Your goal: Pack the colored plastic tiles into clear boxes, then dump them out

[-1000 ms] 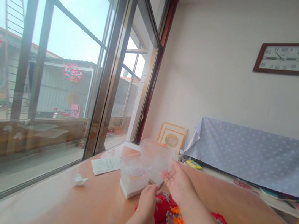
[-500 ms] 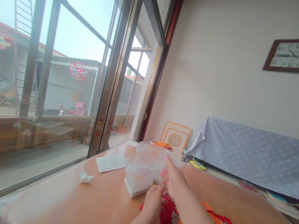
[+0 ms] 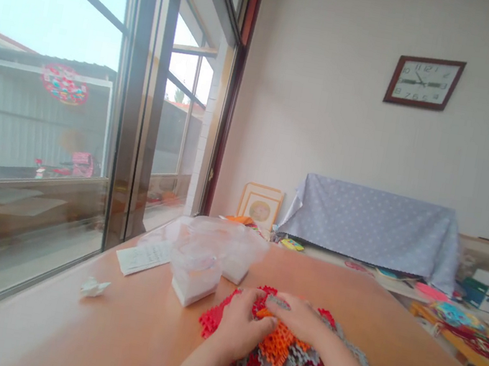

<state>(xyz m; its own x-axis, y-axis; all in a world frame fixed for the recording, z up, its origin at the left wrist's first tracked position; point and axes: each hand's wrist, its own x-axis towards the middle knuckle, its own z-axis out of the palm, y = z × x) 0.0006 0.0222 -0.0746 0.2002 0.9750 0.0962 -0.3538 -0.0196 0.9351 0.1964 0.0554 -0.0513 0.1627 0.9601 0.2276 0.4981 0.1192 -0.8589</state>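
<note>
A loose pile of small flat pieces with toothed edges, in grey, red and orange [image 3: 277,343], lies on the table in front of me. My left hand [image 3: 243,325] rests over the left side of the pile, fingers curved and thumb held out toward the orange pieces. Across the top of the pile lies my right hand [image 3: 299,319], its fingers stretched out over the pieces and partly hiding them. Neither hand is seen wrapped round a piece. Just beyond my left hand stands a white block-like packet [image 3: 194,288] with clear plastic around its top.
Crumpled clear plastic bags [image 3: 219,242] lie behind the packet, touching a written paper [image 3: 142,258]. A crumpled tissue [image 3: 94,288] is on the left of the wooden table [image 3: 123,332]. Glass windows line the left; a cloth-draped object [image 3: 374,225] stands by the wall.
Both hands have come back from beside the plastic bags and now lie on the pieces. The view has turned right, and the pieces are heaped up more closely.
</note>
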